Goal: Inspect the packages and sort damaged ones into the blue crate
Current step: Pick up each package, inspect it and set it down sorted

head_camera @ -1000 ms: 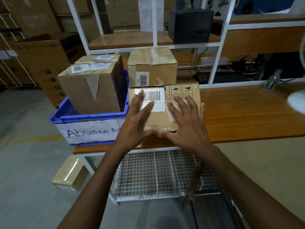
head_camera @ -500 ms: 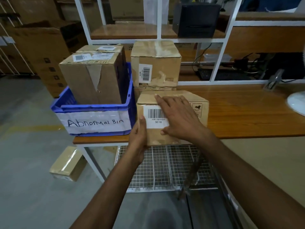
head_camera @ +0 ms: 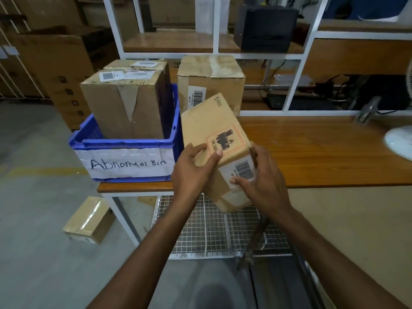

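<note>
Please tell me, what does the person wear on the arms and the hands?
Nothing that shows. The left hand and right hand have no gloves, rings or watch. The left forearm and right forearm are bare to the picture's edge, with no sleeve in view.

On my feed the wooden bench (head_camera: 312, 152) stretches rightward above a grey concrete floor (head_camera: 40, 230). Behind the bench rises a white metal frame (head_camera: 312, 113) with wooden shelves, and a black printer (head_camera: 265, 27) sits on the shelf above the bench. Through the frame I see a dark keyboard (head_camera: 276, 101) and loose cables (head_camera: 274, 70). Under the bench lies a wire mesh shelf (head_camera: 200, 233). Left of the bench, big brown cartons (head_camera: 51, 70) stand stacked, and a faded yellow line (head_camera: 44, 171) crosses the floor. A white fan (head_camera: 399, 141) shows at the bench's right end. The light is dim.
</note>
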`<move>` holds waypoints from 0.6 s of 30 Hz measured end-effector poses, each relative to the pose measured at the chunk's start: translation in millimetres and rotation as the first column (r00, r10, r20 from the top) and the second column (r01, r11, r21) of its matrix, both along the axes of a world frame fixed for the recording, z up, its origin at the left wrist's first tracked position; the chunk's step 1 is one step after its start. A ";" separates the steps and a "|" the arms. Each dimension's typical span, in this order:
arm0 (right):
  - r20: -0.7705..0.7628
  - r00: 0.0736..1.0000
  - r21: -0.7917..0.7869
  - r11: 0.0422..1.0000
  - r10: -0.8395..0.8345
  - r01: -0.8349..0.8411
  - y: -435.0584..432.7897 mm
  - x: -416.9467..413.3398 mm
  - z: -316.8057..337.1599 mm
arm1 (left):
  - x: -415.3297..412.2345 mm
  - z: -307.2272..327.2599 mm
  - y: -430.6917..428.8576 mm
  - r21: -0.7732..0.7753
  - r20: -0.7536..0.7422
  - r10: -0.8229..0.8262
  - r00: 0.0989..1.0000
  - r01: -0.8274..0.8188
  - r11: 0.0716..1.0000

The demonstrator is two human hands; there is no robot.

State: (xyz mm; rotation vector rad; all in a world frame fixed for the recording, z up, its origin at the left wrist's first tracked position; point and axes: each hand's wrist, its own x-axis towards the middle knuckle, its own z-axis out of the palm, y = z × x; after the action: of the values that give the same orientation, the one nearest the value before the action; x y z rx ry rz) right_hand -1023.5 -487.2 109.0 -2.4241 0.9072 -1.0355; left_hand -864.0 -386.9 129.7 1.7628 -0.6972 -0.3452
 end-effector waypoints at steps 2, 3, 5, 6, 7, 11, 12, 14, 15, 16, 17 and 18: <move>-0.012 1.000 0.032 0.999 -0.017 0.017 -0.7 0.2 -0.8 | -2.4 4.2 -2.1 0.063 0.173 -0.008 0.985 -0.003 0.998; -0.027 0.999 0.034 0.999 -0.021 0.022 -2.3 0.1 0.5 | -2.5 4.0 -3.1 0.074 0.223 -0.026 0.974 0.010 0.997; -0.099 0.995 0.004 1.000 -0.019 0.019 -7.0 -1.0 5.9 | -0.4 4.2 -4.3 0.104 0.288 -0.091 0.953 0.063 0.993; -0.160 0.987 -0.021 1.000 -0.024 0.021 -9.9 -2.0 10.2 | 1.8 5.7 -4.8 0.126 0.320 -0.132 0.938 0.096 0.987; -0.228 0.973 -0.047 0.998 -0.040 0.030 -13.5 -3.3 14.8 | 4.6 7.7 -5.5 0.162 0.365 -0.187 0.912 0.136 0.977; -0.442 0.894 -0.170 0.985 -0.073 -0.004 -23.0 -0.8 30.3 | 12.7 14.3 -13.5 0.481 0.629 -0.482 0.610 0.183 0.858; -0.480 0.874 -0.207 0.978 -0.076 -0.029 -24.0 2.1 32.6 | 14.4 14.4 -16.9 0.542 0.644 -0.529 0.553 0.158 0.825; -0.541 0.839 -0.207 0.976 -0.057 -0.067 -24.1 8.2 35.2 | 17.2 13.2 -22.3 0.599 0.661 -0.572 0.486 0.118 0.792; -0.555 0.832 -0.169 0.983 -0.032 -0.075 -23.0 9.9 35.9 | 17.7 12.6 -23.4 0.606 0.662 -0.579 0.476 0.115 0.787; -0.555 0.832 -0.136 0.988 -0.012 -0.077 -22.2 10.4 36.2 | 17.9 13.2 -23.7 0.609 0.656 -0.584 0.477 0.122 0.784; -0.548 0.836 -0.126 0.989 -0.004 -0.078 -21.8 10.3 37.1 | 18.6 14.3 -24.6 0.609 0.649 -0.586 0.485 0.132 0.782; -0.547 0.837 -0.135 0.988 -0.007 -0.080 -22.1 9.6 38.4 | 19.0 16.5 -25.3 0.601 0.648 -0.583 0.490 0.141 0.787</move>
State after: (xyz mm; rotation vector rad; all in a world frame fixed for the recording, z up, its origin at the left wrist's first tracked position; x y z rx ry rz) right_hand -1013.9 -509.3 147.4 -2.9233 0.9676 -0.3938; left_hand -845.0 -412.2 146.2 2.2250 -1.8507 0.0684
